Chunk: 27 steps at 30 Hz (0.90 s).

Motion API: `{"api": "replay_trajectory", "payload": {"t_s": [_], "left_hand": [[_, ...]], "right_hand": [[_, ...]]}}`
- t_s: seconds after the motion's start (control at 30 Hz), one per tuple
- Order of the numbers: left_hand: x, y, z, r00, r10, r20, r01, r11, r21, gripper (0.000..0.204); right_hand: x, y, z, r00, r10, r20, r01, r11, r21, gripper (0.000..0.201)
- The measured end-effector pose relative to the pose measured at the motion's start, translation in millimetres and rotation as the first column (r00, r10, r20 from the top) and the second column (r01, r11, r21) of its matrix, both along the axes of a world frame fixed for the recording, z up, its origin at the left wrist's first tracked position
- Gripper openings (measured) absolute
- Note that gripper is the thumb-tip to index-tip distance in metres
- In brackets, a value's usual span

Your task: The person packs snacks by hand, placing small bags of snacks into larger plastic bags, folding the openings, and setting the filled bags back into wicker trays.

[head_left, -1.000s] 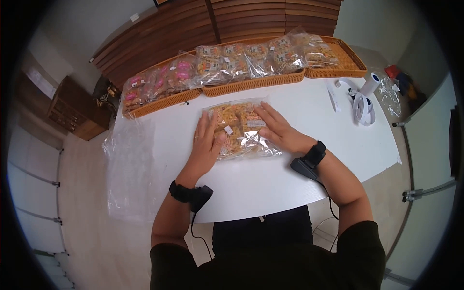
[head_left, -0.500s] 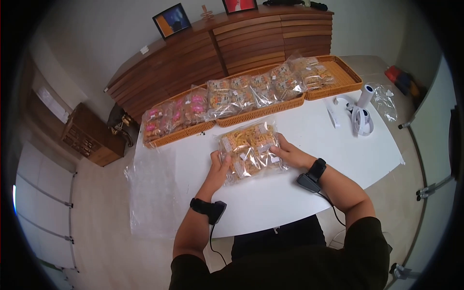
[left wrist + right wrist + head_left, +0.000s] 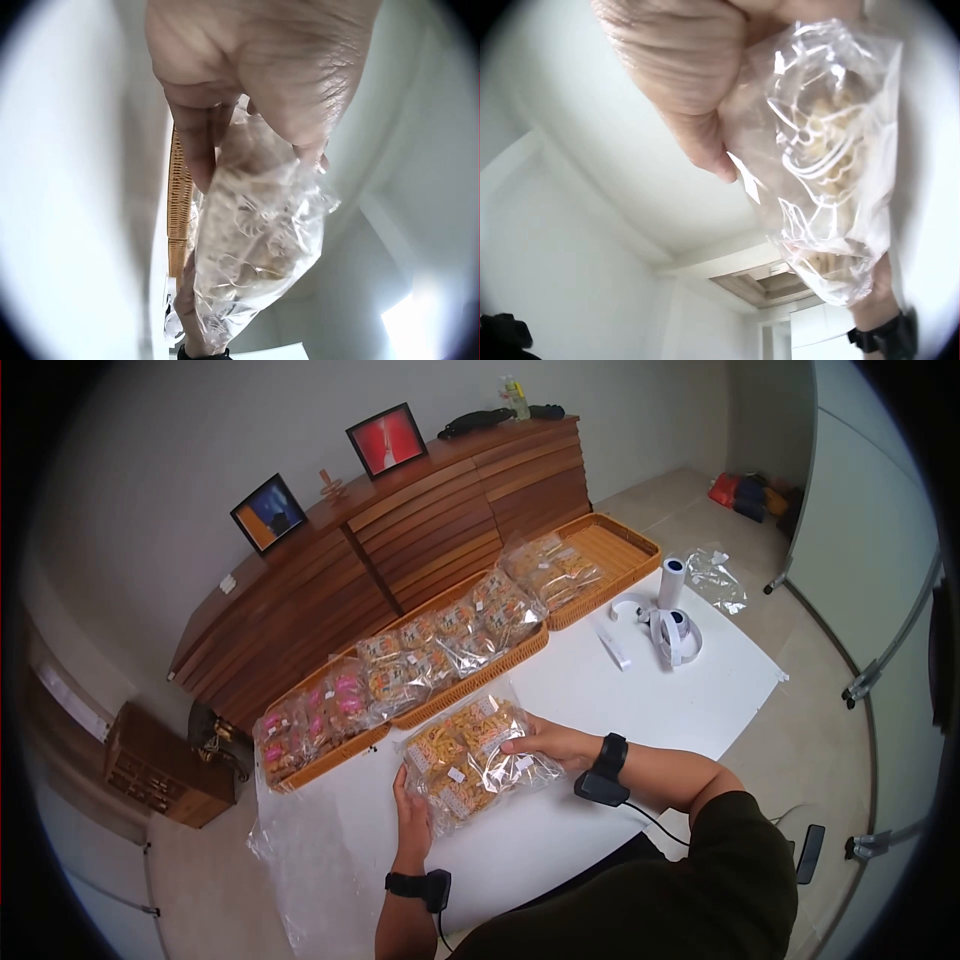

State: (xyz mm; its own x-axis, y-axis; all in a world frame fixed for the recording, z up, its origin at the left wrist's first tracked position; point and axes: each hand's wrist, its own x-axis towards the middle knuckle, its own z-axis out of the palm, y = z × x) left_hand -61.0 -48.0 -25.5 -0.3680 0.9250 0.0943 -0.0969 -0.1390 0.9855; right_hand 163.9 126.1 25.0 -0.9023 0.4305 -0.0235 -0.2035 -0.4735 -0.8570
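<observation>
A clear plastic bag [image 3: 470, 755] packed with several smaller packs of yellow, crinkly snacks is held between my two hands over the near part of the table. My left hand [image 3: 412, 822] grips its left edge, thumb on one face and fingers on the other. On the opposite edge my right hand [image 3: 562, 744] holds it with the thumb laid over the upper face. In the left wrist view the bag [image 3: 259, 232] shows edge-on, its film creased and shiny. A small white label lies by the right thumb [image 3: 724, 166] in the right wrist view.
Wicker trays [image 3: 600, 605] holding similar bagged snacks [image 3: 400, 670] line the table's back edge. White label rolls [image 3: 672, 625] stand at the right. An empty clear plastic sheet or bag [image 3: 310, 860] drapes over the left edge of the white table [image 3: 700, 690].
Both hands first lay flat on the bag, then took its sides. The bag has come up from the table and tilted toward me. The head view has swung round and up.
</observation>
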Motion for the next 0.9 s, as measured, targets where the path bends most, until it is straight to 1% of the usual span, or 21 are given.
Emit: {"api": "replay_trajectory", "payload": {"t_s": [0.03, 0.07, 0.13, 0.17, 0.2, 0.23, 0.27, 0.33, 0.4, 0.43, 0.47, 0.53, 0.6, 0.63, 0.67, 0.73, 0.77, 0.8, 0.87, 0.9], "left_hand": [[0, 2, 1, 0.999, 0.005, 0.051, -0.004, 1.0, -0.008, 0.054], [3, 3, 3, 0.999, -0.004, 0.052, 0.004, 1.0, 0.0, 0.054], [9, 2, 11, 1.0, 0.024, 0.018, -0.023, 0.995, -0.096, 0.05], [8, 4, 11, 1.0, 0.015, 0.023, -0.013, 0.996, -0.088, 0.05], [6, 5, 9, 0.999, -0.016, -0.031, 0.013, 0.994, -0.113, 0.047], [3, 5, 8, 0.995, -0.047, -0.085, 0.035, 0.99, -0.137, 0.045], [1, 6, 5, 0.996, -0.051, -0.077, 0.041, 0.991, -0.127, 0.045], [1, 9, 3, 0.987, -0.085, -0.133, 0.057, 0.978, -0.201, 0.035], [2, 10, 1, 0.99, -0.097, -0.098, 0.074, 0.974, -0.216, 0.033], [2, 10, 0, 0.988, -0.112, -0.108, 0.085, 0.971, -0.225, 0.033], [2, 10, 0, 0.985, -0.125, -0.119, 0.095, 0.967, -0.235, 0.033], [6, 11, 6, 0.986, -0.112, -0.125, 0.08, 0.968, -0.237, 0.031], [4, 9, 3, 0.974, -0.156, -0.166, 0.111, 0.961, -0.253, 0.03], [3, 9, 2, 0.975, -0.146, -0.168, 0.102, 0.963, -0.248, 0.03], [3, 9, 1, 0.976, -0.151, -0.159, 0.107, 0.961, -0.255, 0.029], [3, 9, 1, 0.978, -0.147, -0.149, 0.105, 0.96, -0.26, 0.028], [3, 9, 1, 0.975, -0.153, -0.164, 0.105, 0.957, -0.269, 0.028], [3, 8, 1, 0.971, -0.161, -0.178, 0.107, 0.953, -0.282, 0.028], [4, 9, 2, 0.97, -0.156, -0.186, 0.098, 0.953, -0.288, 0.029], [5, 9, 3, 0.968, -0.156, -0.197, 0.095, 0.953, -0.287, 0.029]], "right_hand": [[7, 5, 9, 0.999, 0.033, -0.003, -0.034, 0.999, -0.036, 0.075], [11, 15, 12, 1.0, 0.025, -0.001, -0.025, 0.999, -0.029, 0.075], [23, 39, 22, 1.0, 0.018, -0.021, -0.02, 0.996, -0.09, 0.067], [32, 51, 32, 0.997, -0.025, -0.069, 0.016, 0.992, -0.123, 0.064], [37, 70, 34, 0.991, -0.072, -0.109, 0.057, 0.989, -0.138, 0.061], [45, 92, 38, 0.985, -0.137, -0.105, 0.124, 0.985, -0.121, 0.058], [53, 115, 43, 0.975, -0.198, -0.103, 0.188, 0.977, -0.102, 0.055], [65, 158, 58, 0.916, -0.392, -0.088, 0.388, 0.92, -0.054, 0.051], [74, 189, 77, 0.781, -0.609, -0.138, 0.617, 0.787, 0.017, 0.049], [75, 208, 82, 0.68, -0.702, -0.212, 0.723, 0.691, 0.032, 0.05], [74, 229, 82, 0.564, -0.774, -0.288, 0.813, 0.581, 0.033, 0.05], [79, 290, 62, 0.355, -0.829, -0.431, 0.924, 0.383, 0.025, 0.055], [86, 334, 43, 0.156, -0.925, -0.345, 0.988, 0.14, 0.072, 0.06], [88, 363, 26, 0.054, -0.955, -0.291, 0.998, 0.063, -0.02, 0.057], [90, 378, 15, 0.063, -0.953, -0.297, 0.997, 0.072, -0.02, 0.057], [91, 394, -3, -0.049, -0.979, -0.2, 0.999, -0.046, -0.023, 0.058], [91, 399, -13, -0.08, -0.985, -0.155, 0.997, -0.08, -0.011, 0.061], [88, 392, -13, -0.076, -0.985, -0.152, 0.997, -0.076, -0.01, 0.061], [87, 372, -14, 0.11, -0.993, -0.044, 0.991, 0.113, -0.078, 0.063], [87, 375, -24, 0.177, -0.984, -0.026, 0.984, 0.176, 0.005, 0.061]]}}
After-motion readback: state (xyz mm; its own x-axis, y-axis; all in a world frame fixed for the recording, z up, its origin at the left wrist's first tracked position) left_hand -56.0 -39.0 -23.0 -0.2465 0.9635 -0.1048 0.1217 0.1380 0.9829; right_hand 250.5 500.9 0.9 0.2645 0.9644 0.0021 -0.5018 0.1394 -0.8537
